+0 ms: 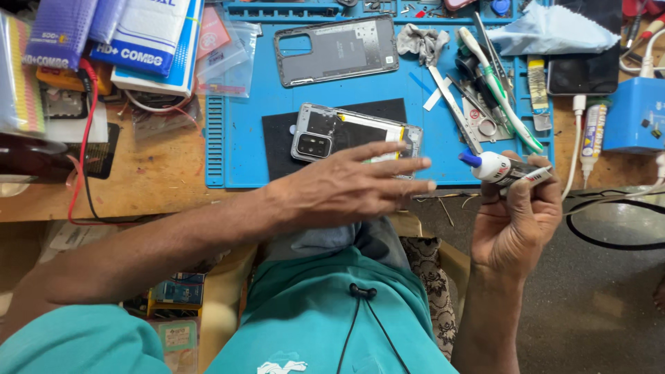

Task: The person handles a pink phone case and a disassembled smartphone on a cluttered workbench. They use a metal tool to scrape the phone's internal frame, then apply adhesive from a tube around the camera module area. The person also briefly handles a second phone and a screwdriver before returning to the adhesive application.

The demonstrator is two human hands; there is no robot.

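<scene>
My right hand (516,221) holds a small glue tube (504,168) with a blue nozzle, pointing left, at the front edge of the blue work mat (239,138). My left hand (346,185) reaches across with fingers spread, holding nothing, hovering over the near end of an opened phone (332,131). The phone lies on a black pad (277,142) with its camera module showing. A grey phone back frame (336,50) lies farther back on the mat.
Tweezers, a metal ruler and a green-handled tool (495,83) lie at the mat's right side. A dark phone (583,69) and a blue cloth (547,31) sit beyond. Boxes and packets (149,41) pile at back left. A blue box (637,114) stands at right.
</scene>
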